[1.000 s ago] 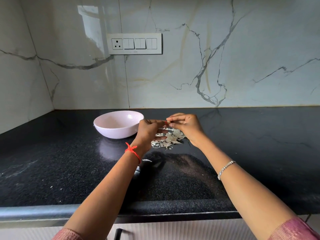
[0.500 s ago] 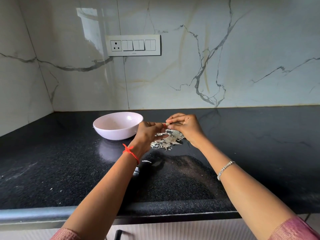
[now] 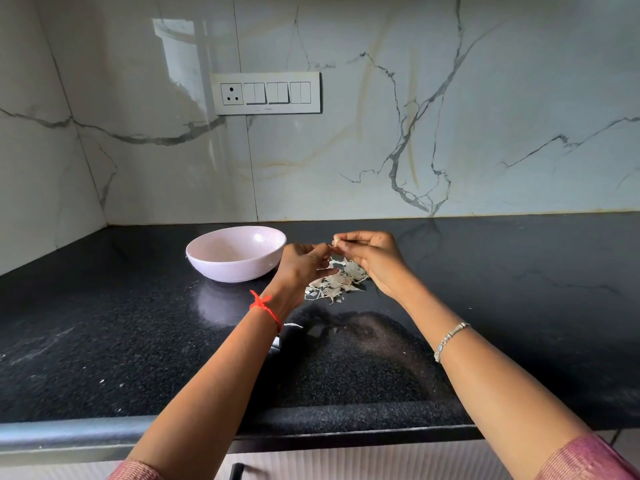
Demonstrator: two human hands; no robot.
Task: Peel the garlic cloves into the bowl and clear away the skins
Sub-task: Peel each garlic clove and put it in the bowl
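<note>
A pale pink bowl (image 3: 239, 252) stands on the black counter, left of my hands. My right hand (image 3: 375, 259) pinches a small pale garlic clove (image 3: 336, 242) at its fingertips. Just left of it, my left hand (image 3: 303, 268) has its fingers curled toward the clove; whether it pinches a bit of skin is hidden. Both hands hover over a heap of papery garlic skins (image 3: 337, 282) lying on the counter. The inside of the bowl is hard to read from this angle.
The black granite counter (image 3: 104, 341) runs to a marble wall behind and a corner on the left. A loose skin scrap (image 3: 292, 325) lies near my left wrist, and tiny flecks dot the counter's left front. A switch panel (image 3: 266, 93) sits on the wall.
My hands have drawn slightly apart, and the pale clove now shows at my right fingertips. The bowl and the skin heap have not moved.
</note>
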